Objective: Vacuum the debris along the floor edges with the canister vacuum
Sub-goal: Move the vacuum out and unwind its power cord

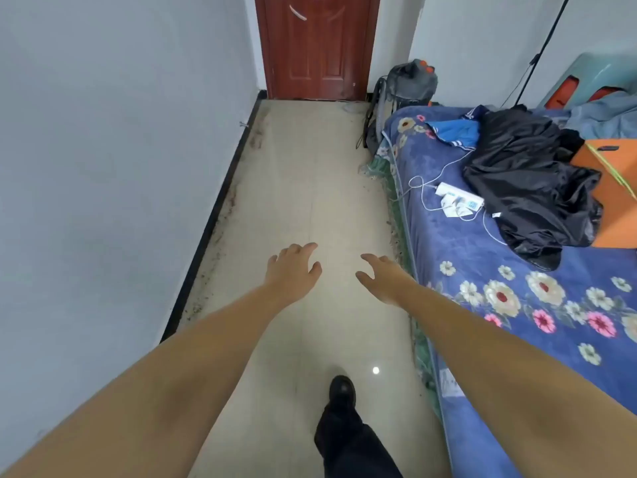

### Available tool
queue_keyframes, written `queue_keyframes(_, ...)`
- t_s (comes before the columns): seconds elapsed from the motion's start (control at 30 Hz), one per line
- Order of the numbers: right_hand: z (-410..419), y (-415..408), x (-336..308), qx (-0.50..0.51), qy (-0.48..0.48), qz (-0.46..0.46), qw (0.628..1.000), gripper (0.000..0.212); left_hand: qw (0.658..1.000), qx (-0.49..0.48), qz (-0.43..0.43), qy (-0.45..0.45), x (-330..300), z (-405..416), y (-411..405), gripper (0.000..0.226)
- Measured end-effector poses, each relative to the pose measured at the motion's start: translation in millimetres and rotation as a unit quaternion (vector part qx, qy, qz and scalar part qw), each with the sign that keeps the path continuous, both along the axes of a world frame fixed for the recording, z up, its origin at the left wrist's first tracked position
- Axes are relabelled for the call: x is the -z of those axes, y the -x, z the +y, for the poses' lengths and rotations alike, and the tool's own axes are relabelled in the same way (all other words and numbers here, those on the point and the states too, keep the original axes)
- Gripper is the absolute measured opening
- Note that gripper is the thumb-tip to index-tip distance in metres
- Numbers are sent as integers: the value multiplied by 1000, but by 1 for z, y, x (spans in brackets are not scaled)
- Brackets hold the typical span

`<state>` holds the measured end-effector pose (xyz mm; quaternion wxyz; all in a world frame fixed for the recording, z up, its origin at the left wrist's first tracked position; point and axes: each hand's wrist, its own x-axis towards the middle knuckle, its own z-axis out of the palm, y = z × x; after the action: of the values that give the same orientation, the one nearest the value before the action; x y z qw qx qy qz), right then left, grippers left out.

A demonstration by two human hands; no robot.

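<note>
Vacuum (410, 85), a grey canister with orange buttons, stands at the upper right of the frame, in the corner between the red-brown door (317, 46) and the head of the bed (517, 277). Dark debris (224, 215) lines the floor (303, 174) beside the black baseboard (213, 215) at the left. Mid-frame, the left hand (293, 267) and right hand (381, 274) reach forward above the floor, fingers spread and loosely bent, holding nothing. A black jacket (527, 181) and white power strip (460, 200) lie on the bed.
</note>
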<state>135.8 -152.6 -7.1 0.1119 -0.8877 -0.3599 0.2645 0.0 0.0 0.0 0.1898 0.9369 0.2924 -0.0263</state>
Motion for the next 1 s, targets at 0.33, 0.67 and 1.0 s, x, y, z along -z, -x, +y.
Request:
queue_keyframes(0.33,119,-175,-11,-25,33,-28,999,53,1000,-20,-12,15,-19,113,-160,48)
queue_keyframes(0.67,300,-286,-7,-58,51,-37,996,49,997,-65,-27,18,-13,282,-254,47)
queue_keyframes(1.0,475,-413,-9,9,27,-8,1000,51,1000,11,-13,-1,-32,477,-399,47)
